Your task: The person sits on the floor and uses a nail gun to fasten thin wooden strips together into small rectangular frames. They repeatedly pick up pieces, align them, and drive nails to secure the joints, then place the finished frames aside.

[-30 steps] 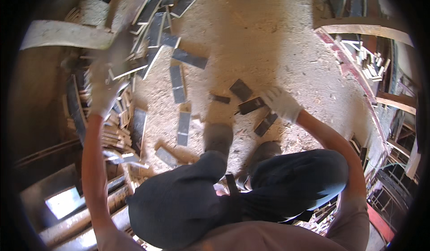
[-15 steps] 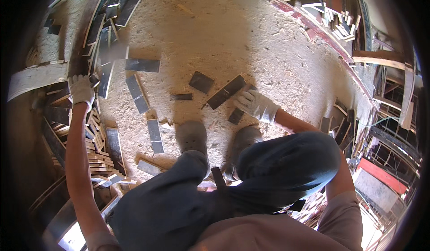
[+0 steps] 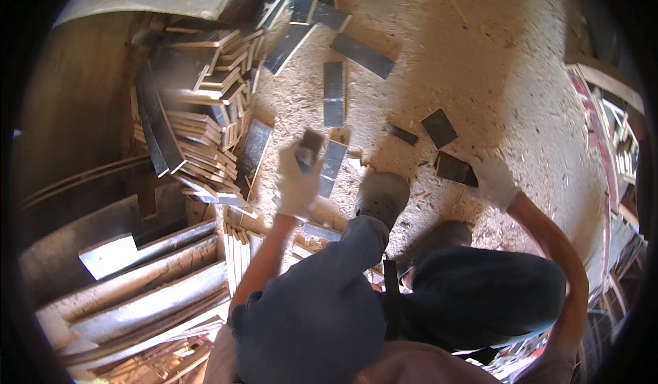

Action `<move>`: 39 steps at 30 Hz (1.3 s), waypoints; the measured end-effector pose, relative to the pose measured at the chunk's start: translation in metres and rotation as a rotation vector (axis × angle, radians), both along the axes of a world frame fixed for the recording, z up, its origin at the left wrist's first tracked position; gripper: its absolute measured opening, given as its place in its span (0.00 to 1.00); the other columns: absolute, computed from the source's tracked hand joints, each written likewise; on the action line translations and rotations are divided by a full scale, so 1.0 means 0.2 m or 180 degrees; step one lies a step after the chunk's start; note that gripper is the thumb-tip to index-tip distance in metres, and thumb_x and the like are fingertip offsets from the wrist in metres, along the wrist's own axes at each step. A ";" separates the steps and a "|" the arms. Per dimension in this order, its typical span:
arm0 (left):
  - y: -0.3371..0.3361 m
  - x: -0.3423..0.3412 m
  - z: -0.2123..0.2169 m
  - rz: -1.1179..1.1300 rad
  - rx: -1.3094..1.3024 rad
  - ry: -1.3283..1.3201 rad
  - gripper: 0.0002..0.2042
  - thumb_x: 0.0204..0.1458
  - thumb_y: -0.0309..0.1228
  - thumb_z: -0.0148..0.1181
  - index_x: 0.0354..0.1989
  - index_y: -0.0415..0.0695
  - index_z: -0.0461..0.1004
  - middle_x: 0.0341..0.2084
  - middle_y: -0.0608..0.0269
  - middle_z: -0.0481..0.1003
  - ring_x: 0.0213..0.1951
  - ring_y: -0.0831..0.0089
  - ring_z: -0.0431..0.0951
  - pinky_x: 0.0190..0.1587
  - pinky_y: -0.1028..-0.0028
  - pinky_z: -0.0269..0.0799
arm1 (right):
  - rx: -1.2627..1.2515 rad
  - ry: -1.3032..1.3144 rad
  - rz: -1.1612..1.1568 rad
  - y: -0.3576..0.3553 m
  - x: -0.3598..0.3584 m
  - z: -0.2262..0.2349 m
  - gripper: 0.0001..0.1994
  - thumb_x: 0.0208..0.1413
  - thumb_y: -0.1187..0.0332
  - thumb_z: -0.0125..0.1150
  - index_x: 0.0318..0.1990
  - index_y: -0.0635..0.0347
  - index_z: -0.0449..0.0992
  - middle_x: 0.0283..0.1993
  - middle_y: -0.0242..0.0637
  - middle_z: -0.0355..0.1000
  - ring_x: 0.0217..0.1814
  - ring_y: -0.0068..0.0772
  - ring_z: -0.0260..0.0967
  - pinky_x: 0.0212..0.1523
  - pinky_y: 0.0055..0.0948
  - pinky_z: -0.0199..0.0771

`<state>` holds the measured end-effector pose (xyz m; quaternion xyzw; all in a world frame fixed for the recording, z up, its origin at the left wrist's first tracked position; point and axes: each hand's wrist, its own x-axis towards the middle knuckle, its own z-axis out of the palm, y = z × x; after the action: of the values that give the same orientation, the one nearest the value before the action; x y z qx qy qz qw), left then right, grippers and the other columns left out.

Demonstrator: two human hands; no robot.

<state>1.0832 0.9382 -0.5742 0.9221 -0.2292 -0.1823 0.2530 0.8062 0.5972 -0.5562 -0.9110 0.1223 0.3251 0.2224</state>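
My left hand [image 3: 296,186], in a pale work glove, is closed around a short dark board [image 3: 311,141], its outline softened by motion. It is above the floor beside a stack of boards. My right hand [image 3: 495,180], gloved too, grips the right end of another dark board [image 3: 455,169], which is close to the floor in front of my shoes; its fingertips are partly hidden. Just beyond that board lies a squarish dark board [image 3: 439,128], with a narrow dark strip [image 3: 402,134] to its left. A dark board with a pale line [image 3: 332,169] lies right of my left hand.
A stack of dark-faced boards with pale edges [image 3: 205,137] rises at the left. More dark boards [image 3: 362,55] lie scattered on the dusty, chip-strewn floor [image 3: 480,62]. Long beams [image 3: 137,281] are at the lower left. A reddish rail [image 3: 595,130] runs along the right.
My view has swung left. My left hand has come from the pile at the left toward my feet and now holds a short board. My right hand has taken hold of a board.
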 end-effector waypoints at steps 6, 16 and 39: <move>-0.01 -0.28 -0.19 -0.0274 0.0989 -0.0027 0.43 0.47 0.42 0.76 0.69 0.39 0.60 0.55 0.42 0.68 0.58 0.42 0.67 0.61 0.48 0.65 | 0.2342 0.0196 -0.1723 -0.08 0.29 0.08 0.33 0.53 0.53 0.74 0.57 0.72 0.75 0.46 0.44 0.79 0.48 0.36 0.76 0.50 0.37 0.76; -0.29 0.10 -0.21 0.0554 0.0070 0.0350 0.44 0.48 0.51 0.72 0.65 0.32 0.62 0.62 0.34 0.67 0.65 0.42 0.68 0.68 0.54 0.65 | 0.2638 0.0304 -0.2562 -0.10 0.82 0.28 0.29 0.53 0.54 0.77 0.53 0.70 0.78 0.42 0.42 0.79 0.42 0.29 0.79 0.45 0.30 0.81; -0.58 0.05 0.19 0.1541 -0.3713 0.4452 0.28 0.53 0.31 0.69 0.62 0.36 0.69 0.49 0.52 0.79 0.54 0.59 0.81 0.56 0.57 0.83 | 0.4488 0.0500 -0.3003 -0.09 0.85 0.29 0.22 0.64 0.60 0.67 0.55 0.72 0.76 0.48 0.40 0.77 0.46 0.28 0.77 0.52 0.36 0.83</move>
<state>1.0931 0.8217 -0.5353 0.3537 0.1175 -0.4934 0.7859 0.9770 0.5787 -0.4984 -0.3879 0.2731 0.2608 0.8408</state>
